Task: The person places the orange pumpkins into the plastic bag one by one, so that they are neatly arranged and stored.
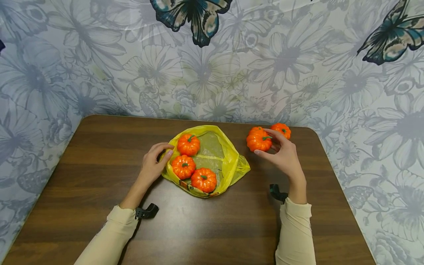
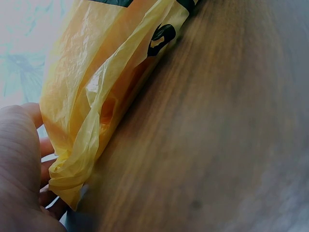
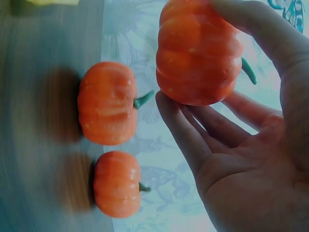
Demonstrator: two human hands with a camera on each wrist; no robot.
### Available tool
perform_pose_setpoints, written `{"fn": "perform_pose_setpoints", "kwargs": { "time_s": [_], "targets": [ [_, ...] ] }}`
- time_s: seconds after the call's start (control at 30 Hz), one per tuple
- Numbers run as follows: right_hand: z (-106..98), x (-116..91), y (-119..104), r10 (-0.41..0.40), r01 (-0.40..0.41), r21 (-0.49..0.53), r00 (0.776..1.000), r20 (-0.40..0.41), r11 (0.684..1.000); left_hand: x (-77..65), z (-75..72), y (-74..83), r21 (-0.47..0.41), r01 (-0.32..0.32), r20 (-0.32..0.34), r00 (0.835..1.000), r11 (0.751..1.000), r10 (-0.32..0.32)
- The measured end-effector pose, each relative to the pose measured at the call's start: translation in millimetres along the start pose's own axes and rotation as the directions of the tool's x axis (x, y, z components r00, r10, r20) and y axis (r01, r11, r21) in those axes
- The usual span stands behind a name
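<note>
A crinkled yellow plastic bag [image 1: 228,162] lies on the table with its mouth spread wide. Inside it sit three small orange pumpkins with green stems: one at the back [image 1: 188,144], one at the left [image 1: 183,167] and one in front [image 1: 204,180]. My left hand [image 1: 155,160] grips the bag's left rim, fingers curled round the plastic in the left wrist view. To the right of the bag, my right hand [image 1: 284,154] holds another pumpkin [image 3: 198,53] between thumb and fingertips, raised above the table.
Two more pumpkins stand near the table's back edge: one [image 1: 281,131] beyond my right hand, the other [image 3: 108,104] mostly hidden behind the held pumpkin in the head view. The brown wooden table [image 1: 205,235] meets a wall covering [image 1: 218,84] with flowers and butterflies.
</note>
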State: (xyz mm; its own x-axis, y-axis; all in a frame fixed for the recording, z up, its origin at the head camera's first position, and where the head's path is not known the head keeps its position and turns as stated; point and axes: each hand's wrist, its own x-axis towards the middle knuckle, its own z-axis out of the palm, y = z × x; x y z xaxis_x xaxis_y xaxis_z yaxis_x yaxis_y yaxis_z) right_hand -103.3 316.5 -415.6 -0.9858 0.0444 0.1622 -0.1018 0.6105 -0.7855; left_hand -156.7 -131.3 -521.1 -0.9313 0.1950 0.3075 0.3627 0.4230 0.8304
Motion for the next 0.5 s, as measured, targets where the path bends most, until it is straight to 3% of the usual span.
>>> {"fn": "perform_pose_setpoints", "kwargs": {
  "time_s": [0.1,0.33,0.5],
  "targets": [
    [5,1,-2,-0.023,0.023,0.014,1.0,0.014,1.0,0.3,-0.3,1.8,-0.002,-0.005,-0.001,1.0,1.0,0.005],
    [14,-1,-33,-0.052,0.053,-0.003,0.998,0.035,0.999,0.0,0.2,1.7,0.002,0.008,0.003,1.0,1.0,-0.008],
    [26,7,-15,-0.084,0.085,-0.027,0.996,0.034,0.996,0.4,0.5,-0.8,0.008,0.01,0.003,1.0,1.0,-0.01]
  ]
}}
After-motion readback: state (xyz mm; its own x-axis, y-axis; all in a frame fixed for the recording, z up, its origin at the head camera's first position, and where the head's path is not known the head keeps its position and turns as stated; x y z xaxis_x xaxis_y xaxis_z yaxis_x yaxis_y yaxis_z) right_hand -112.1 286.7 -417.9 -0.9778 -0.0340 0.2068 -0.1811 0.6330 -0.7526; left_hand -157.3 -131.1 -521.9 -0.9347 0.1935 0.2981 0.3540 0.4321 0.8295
